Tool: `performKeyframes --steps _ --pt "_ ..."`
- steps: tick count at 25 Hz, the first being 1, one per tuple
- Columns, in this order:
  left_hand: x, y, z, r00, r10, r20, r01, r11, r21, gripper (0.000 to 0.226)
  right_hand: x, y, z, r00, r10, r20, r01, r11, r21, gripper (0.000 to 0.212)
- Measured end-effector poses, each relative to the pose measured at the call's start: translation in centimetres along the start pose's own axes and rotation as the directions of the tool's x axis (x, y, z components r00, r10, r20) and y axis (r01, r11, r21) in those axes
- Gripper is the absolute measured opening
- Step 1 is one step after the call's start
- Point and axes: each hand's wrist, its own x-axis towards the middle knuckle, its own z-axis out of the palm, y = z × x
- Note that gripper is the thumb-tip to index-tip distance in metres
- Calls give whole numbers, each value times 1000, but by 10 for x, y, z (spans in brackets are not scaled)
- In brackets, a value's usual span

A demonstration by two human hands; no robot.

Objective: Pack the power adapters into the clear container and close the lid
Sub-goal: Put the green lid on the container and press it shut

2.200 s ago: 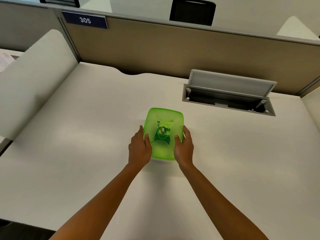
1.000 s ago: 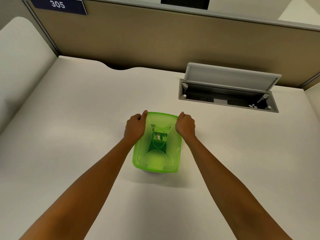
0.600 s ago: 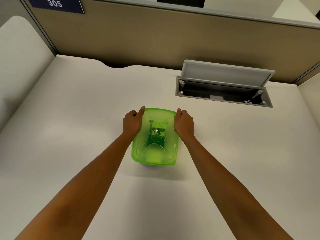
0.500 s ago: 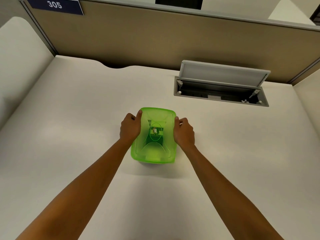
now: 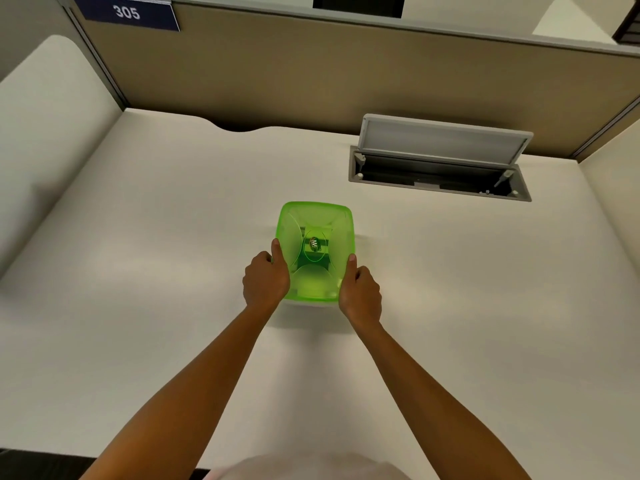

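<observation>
A clear container with a translucent green lid [image 5: 315,233] stands in the middle of the desk, lid on top. A dark shape shows faintly through the lid; the adapters cannot be made out. My left hand [image 5: 266,278] grips the lid's near left edge, thumb lying along the rim. My right hand [image 5: 360,292] grips the near right edge the same way, fingers curled under the side.
An open grey cable hatch [image 5: 440,168] is sunk into the desk at the back right, its flap raised. A brown partition [image 5: 346,74] with a "305" sign [image 5: 127,12] runs along the back. White side panels flank the desk [image 5: 138,254].
Both hands have slid from the lid's far corners back to its near corners. The container stays in place on the desk.
</observation>
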Motion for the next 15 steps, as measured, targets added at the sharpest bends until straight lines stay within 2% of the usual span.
performKeyframes --steps 6,15 --pt "0 0 -1 994 105 -10 -106 993 -55 57 -3 1 -1 993 -97 -70 98 995 4 58" --pt "-6 -3 -5 985 169 -26 -171 980 -104 53 -5 3 2 977 -171 -123 174 985 12 50"
